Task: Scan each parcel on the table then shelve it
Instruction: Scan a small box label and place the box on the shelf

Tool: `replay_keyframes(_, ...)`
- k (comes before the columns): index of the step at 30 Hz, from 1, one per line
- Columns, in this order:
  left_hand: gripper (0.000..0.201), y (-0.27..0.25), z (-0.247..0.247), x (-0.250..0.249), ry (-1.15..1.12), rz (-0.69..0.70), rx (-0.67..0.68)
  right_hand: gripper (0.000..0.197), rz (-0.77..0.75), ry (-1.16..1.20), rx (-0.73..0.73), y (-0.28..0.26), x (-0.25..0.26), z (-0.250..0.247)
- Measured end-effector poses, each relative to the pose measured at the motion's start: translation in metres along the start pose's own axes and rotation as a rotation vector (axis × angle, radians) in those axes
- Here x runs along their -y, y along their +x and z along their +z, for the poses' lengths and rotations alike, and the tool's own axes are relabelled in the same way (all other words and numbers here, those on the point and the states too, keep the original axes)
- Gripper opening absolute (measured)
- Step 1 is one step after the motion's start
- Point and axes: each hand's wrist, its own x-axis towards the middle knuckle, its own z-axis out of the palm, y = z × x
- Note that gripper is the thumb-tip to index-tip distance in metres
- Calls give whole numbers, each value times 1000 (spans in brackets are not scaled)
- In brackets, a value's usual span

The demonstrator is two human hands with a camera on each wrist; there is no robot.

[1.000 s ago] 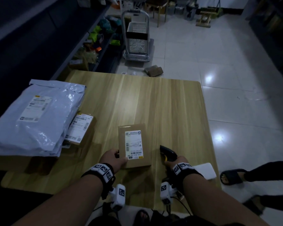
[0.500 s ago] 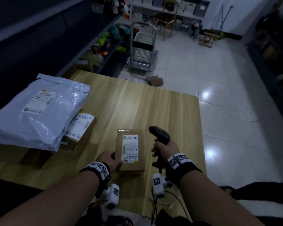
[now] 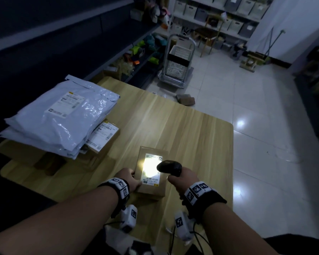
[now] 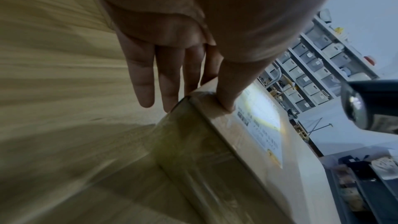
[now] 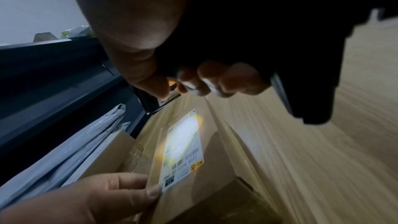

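A small brown cardboard parcel [image 3: 151, 189] lies flat on the wooden table [image 3: 182, 129] near its front edge. Its white label [image 3: 151, 168] faces up and is lit by a bright patch of light. My left hand [image 3: 131, 178] steadies the parcel's left edge, thumb [image 4: 228, 89] pressed on top and straight fingers [image 4: 142, 81] lying along its side. My right hand [image 3: 182, 178] grips a black handheld scanner [image 3: 168, 167] just above the parcel's right side, its head aimed at the label [image 5: 185, 147].
A stack of grey poly mailers [image 3: 59, 118] lies at the table's left, over a labelled cardboard box [image 3: 103, 135]. Dark shelving [image 3: 44, 43] runs along the left. On the tiled floor beyond stand a trolley with a basket [image 3: 179, 65] and a small box [image 3: 185, 99].
My right hand lifted the scanner from the table's front edge and brought it over the parcel. Its light now falls on the label. My left hand stayed on the parcel's left edge.
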Motion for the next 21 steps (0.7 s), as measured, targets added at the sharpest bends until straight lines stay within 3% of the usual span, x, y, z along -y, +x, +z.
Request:
replay_keyframes(3,82,2,1,2,-19,-7,-1,13,-72,-138,4,-2,3,-1)
replay_keyframes(15,78,-2,3,0,2,-16,-31,10,-185,-329,-24,-2,1,-4)
replay_keyframes(18,75,-4,3,-4,15,-26,-41,17,-213,-369,-30,-3,1,-9)
replay_keyframes(21,71,-5,3,-7,27,-39,-33,8,-236,-370,-17,-6,3,-16)
